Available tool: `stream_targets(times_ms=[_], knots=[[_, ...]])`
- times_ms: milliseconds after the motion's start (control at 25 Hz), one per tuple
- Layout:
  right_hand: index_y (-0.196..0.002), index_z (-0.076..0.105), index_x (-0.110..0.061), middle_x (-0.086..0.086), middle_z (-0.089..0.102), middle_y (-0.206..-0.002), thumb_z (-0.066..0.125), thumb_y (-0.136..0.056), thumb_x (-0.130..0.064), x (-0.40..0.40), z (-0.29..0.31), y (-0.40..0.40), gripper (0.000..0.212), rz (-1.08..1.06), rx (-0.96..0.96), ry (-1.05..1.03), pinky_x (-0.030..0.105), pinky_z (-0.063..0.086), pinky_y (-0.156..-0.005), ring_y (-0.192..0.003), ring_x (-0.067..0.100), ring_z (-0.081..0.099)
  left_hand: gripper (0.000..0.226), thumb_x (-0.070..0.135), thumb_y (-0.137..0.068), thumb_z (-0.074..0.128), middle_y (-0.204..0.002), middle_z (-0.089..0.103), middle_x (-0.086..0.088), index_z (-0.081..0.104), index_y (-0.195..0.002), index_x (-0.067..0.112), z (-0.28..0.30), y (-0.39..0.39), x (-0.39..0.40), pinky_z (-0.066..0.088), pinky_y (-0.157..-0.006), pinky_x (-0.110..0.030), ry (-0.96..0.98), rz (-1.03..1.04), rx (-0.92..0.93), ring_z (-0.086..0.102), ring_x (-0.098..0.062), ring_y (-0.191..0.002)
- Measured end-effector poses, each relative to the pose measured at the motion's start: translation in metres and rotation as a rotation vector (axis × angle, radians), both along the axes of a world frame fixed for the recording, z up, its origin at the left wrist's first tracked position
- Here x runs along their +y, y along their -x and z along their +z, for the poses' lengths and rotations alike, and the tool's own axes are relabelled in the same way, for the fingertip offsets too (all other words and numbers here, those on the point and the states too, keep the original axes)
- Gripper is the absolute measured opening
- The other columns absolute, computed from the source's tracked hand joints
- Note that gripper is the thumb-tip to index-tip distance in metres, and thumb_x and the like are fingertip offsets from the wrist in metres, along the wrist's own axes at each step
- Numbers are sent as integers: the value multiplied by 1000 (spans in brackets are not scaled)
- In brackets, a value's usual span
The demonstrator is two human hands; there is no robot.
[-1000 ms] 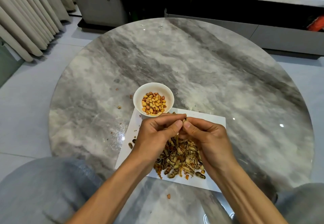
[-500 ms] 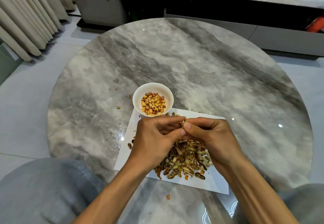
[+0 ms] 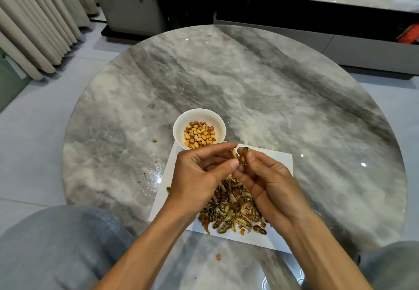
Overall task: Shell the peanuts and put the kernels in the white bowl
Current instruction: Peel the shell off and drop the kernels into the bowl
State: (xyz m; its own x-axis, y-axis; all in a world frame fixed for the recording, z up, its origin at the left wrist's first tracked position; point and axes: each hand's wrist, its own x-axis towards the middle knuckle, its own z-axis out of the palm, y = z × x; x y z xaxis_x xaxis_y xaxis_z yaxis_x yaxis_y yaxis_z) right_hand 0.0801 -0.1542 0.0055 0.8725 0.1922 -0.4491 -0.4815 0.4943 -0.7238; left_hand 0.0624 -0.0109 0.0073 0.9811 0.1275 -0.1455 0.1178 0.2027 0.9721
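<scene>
A peanut pod has been split open and is held just near of the white bowl point(image 3: 199, 117), above the far edge of the white sheet point(image 3: 278, 160). One shell half point(image 3: 234, 154) is pinched by the left hand point(image 3: 199, 176) btwn thumb and forefinger; the other half, w/ kernels point(image 3: 243, 156) seen seated in it, is pinched by the right hand point(image 3: 269, 183). Both hands are curled tight on their pieces, nothing else held as far as can be seen.

Progress, judged from the layout: the bowl is partly filled w/ kernels, roughly the bottom covered and mounded. A big heap of empty shells point(image 3: 233, 210) is piled on the sheet, near side, partly hidden under the hands. Most of the work is prob. done. Whether any whole unshelled pods are left in that heap can't be told; a few darker pods at its near edge might be intact.

Left for this pod: kernels to be freed and dropped in the bowl, shells discarded on the heap. Stray bits of skin are scattered on the marble table point(image 3: 272, 99), left of the bowl.
</scene>
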Motion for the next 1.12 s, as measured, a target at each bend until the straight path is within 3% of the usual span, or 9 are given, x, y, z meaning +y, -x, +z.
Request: stream_targets(times_ms=[80, 160, 320, 440, 560, 680, 840, 960, 1120], knots=[[-86, 79, -4, 12, 73, -83, 67, -77, -13, -1, -1, -1, 17, -10, 5, -8, 24, 60, -67, -71, 15, 68, 33, -9, -83, 70, -96, 77, -8, 76, -105, 16, -3, 0, -2, 56, -76, -22, 53, 7, 73, 73, -17, -89], [-87, 79, -7, 11, 74, -82, 69, -79, -13, -1, -3, 0, 14, -5, -80, 101, 25, 59, -68, -70, 17, 69, 32, -10, -89, 61, -105, 75, -15, 75, -108, 11, -7, 0, -6, 58, -77, -23, 241, 40, 237, 72, -20, -90], [-91, 79, -23, -8, 72, -86, 76, -86, -12, 1, -9, 5, 13, 125, -615, 838, 19, 50, -70, -76, 8, 67, 33, -8, -92, 45, -112, 72, -21, 69, -114, -4, -9, -2, -7, 60, -83, -27, 644, 75, 448, 73, -21, -99], [-97, 78, -27, -20, 62, -88, 74, -85, -23, 0, -14, 6, 14, 185, -896, 1118, 18, 44, -71, -82, 2, 61, 30, -4, -93, 46, -111, 71, -23, 67, -114, -9, -6, -1, -7, 61, -78, -26, 739, 83, 475, 73, -21, -92], [-95, 78, -31, -17, 64, -91, 77, -85, -20, -3, -13, 6, 15, 164, -807, 1018, 17, 45, -71, -84, 5, 63, 30, -5, -94, 45, -112, 72, -22, 67, -114, -8, -7, 0, -6, 61, -77, -25, 685, 72, 493, 73, -20, -95], [-85, 78, -33, -10, 73, -91, 78, -84, -17, -5, -10, 4, 16, 139, -510, 795, 24, 53, -74, -82, 9, 68, 32, -11, -95, 43, -116, 68, -28, 68, -115, -6, -9, -1, -5, 60, -77, -25, 621, 74, 530, 71, -25, -106], [-90, 77, -14, 7, 77, -83, 73, -87, -11, -5, -7, 2, 6, 78, -209, 546, 25, 57, -65, -71, 18, 69, 31, -13, -95, 44, -106, 74, -20, 66, -116, -7, -7, 0, -5, 61, -78, -26, 614, 65, 566, 75, -22, -93], [-93, 77, -16, 4, 77, -86, 73, -88, -12, -7, -6, 2, 7, 96, -262, 564, 29, 58, -69, -80, 19, 72, 28, -10, -95, 46, -104, 74, -19, 66, -114, -7, -5, 0, -5, 61, -77, -26, 649, 70, 569, 74, -23, -94], [-93, 75, -32, -13, 72, -81, 79, -84, -17, -9, -9, 3, 18, 94, -596, 945, 23, 52, -66, -68, 11, 64, 26, -9, -96, 48, -104, 75, -19, 67, -113, -5, -3, 1, -6, 61, -76, -24, 641, 48, 559, 75, -19, -92]])
